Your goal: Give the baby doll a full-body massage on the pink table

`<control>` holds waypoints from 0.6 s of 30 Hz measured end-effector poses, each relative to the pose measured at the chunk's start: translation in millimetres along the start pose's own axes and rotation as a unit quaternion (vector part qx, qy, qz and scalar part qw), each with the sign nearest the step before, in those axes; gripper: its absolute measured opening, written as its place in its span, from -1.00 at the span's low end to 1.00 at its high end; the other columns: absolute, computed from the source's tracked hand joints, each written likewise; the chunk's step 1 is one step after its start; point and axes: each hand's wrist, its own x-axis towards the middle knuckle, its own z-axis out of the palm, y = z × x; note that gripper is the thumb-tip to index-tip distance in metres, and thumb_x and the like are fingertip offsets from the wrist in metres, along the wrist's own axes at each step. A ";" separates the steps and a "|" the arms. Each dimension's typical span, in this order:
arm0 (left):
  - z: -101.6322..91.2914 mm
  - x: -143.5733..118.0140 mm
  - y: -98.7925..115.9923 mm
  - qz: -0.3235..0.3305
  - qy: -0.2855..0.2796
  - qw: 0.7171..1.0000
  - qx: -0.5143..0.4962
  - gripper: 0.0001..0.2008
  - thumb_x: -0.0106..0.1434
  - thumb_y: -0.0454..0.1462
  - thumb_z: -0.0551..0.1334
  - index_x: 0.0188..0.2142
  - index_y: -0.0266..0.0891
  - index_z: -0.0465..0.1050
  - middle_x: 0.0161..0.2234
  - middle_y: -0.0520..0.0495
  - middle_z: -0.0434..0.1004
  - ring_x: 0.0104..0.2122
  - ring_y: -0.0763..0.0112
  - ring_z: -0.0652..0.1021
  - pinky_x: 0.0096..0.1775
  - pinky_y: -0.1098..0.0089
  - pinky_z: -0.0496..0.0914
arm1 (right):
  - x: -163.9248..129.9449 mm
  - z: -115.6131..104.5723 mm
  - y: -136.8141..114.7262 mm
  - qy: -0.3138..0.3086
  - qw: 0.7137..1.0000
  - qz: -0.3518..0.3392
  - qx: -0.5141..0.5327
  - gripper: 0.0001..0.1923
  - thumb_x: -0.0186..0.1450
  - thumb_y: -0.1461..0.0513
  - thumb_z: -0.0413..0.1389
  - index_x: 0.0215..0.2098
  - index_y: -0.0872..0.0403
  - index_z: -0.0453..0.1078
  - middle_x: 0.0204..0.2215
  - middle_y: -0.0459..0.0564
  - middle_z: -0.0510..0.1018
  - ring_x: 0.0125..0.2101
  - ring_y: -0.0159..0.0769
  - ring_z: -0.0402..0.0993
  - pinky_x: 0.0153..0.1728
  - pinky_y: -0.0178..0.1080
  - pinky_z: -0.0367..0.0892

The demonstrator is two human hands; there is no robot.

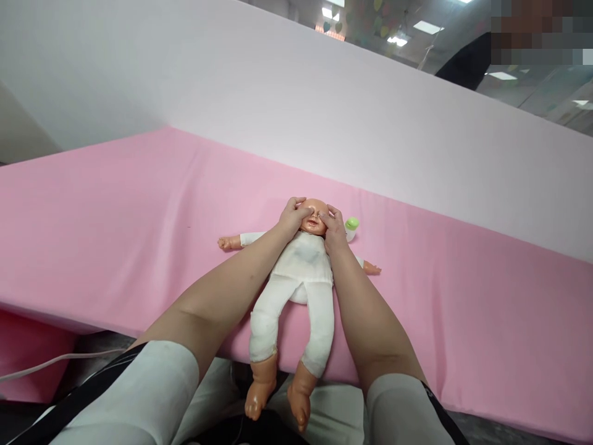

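Note:
A baby doll (303,259) with a white cloth body lies on its back, its feet toward me and its legs hanging past the near edge. My left hand (293,217) is wrapped round one side of the doll's head (314,224), thumb on the face near the eye. On the other side my right hand (334,227) cups the head, its thumb also on the face beside the nose. The thumbs partly hide the doll's eyes. Just right of my right hand stands a small white bottle with a green cap (352,224), partly hidden.
Pink cloth (139,235) with creases covers the table. A white wall panel (278,99) rises behind it, below glass with ceiling-light reflections. At lower left are a red-pink container (28,358) and a pale cable (60,357). Part of a person (467,62) shows at upper right.

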 end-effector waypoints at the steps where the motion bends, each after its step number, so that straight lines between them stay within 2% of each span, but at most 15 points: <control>1: 0.8 -1.0 0.1 0.013 0.004 1.000 0.021 -0.34 -0.01 -0.13 0.44 0.10 -0.19 0.44 0.04 -0.19 0.52 0.00 0.10 0.60 0.05 0.17 0.49 | 0.2 0.0 0.1 0.004 1.000 -0.005 -0.008 -0.33 0.14 0.05 0.38 0.14 -0.04 0.28 0.01 -0.02 0.57 -0.04 -0.14 0.63 0.06 0.02 0.57; 6: 1.9 1.3 -5.3 0.035 0.014 0.995 0.093 -0.37 0.04 -0.07 0.46 0.10 -0.15 0.46 0.00 -0.16 0.55 0.00 0.09 0.60 0.07 0.18 0.45 | 1.3 0.2 -0.8 0.046 0.994 -0.017 -0.097 -0.33 0.16 -0.04 0.38 0.12 -0.04 0.28 0.02 0.03 0.56 -0.04 -0.14 0.62 0.03 -0.03 0.56; 9: 1.9 7.4 -11.7 0.030 0.022 0.995 0.098 -0.44 0.11 -0.05 0.43 0.09 -0.13 0.48 -0.03 -0.13 0.57 -0.01 0.11 0.60 0.07 0.18 0.45 | 3.6 1.8 1.4 0.051 0.993 -0.020 -0.100 -0.36 0.21 -0.10 0.32 0.11 -0.02 0.29 -0.04 0.02 0.59 -0.08 -0.15 0.63 0.02 -0.04 0.55; 14: 0.9 14.9 -14.9 -0.011 0.029 1.000 0.004 -0.54 0.14 -0.11 0.36 0.03 -0.16 0.50 -0.07 -0.12 0.59 -0.03 0.13 0.60 0.07 0.17 0.48 | 9.5 -0.1 7.8 0.039 0.998 -0.007 -0.043 -0.46 0.24 -0.07 0.25 0.09 0.00 0.36 -0.04 0.00 0.61 -0.04 -0.17 0.62 0.06 -0.03 0.55; 18: -3.4 13.9 -10.2 -0.027 0.001 0.999 -0.038 -0.54 0.12 -0.18 0.29 0.04 -0.19 0.49 -0.12 -0.11 0.60 -0.08 0.17 0.61 0.03 0.18 0.51 | 9.9 -5.8 8.0 0.016 1.000 0.018 -0.017 -0.43 0.21 0.04 0.26 0.16 -0.02 0.35 0.00 0.00 0.61 -0.03 -0.16 0.62 0.04 0.00 0.57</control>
